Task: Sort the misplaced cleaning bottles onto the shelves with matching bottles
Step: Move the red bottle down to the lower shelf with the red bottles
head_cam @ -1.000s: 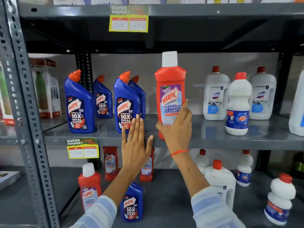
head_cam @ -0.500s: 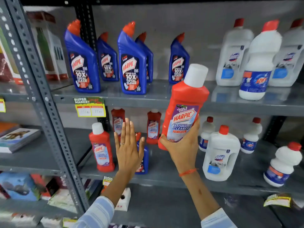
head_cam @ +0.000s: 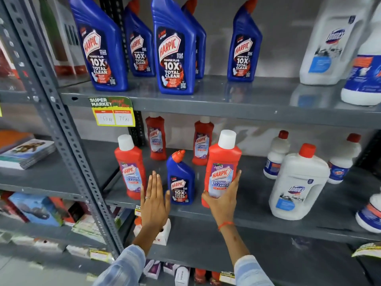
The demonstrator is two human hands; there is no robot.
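Observation:
My right hand (head_cam: 221, 200) grips the lower part of a red Harpic bathroom cleaner bottle (head_cam: 223, 162) with a white cap, upright at the front of the lower shelf (head_cam: 257, 221). Three more red Harpic bottles stand there: one at front left (head_cam: 129, 168) and two at the back (head_cam: 156, 139) (head_cam: 203, 141). A small blue Harpic bottle (head_cam: 180, 180) stands among them. My left hand (head_cam: 154, 201) is flat and open just left of that blue bottle, holding nothing. Several blue Harpic bottles (head_cam: 174, 48) line the upper shelf (head_cam: 206, 104).
White bottles with red caps (head_cam: 299, 184) fill the right side of both shelves. A yellow price tag (head_cam: 113, 113) hangs on the upper shelf edge. A perforated grey upright (head_cam: 61, 129) stands at left, with books and boxes beyond it. Small boxes lie on the shelf below.
My right hand carried the red bottle down from the upper shelf to the lower shelf beside the other red bottles. My left hand dropped alongside, and the view tilted down.

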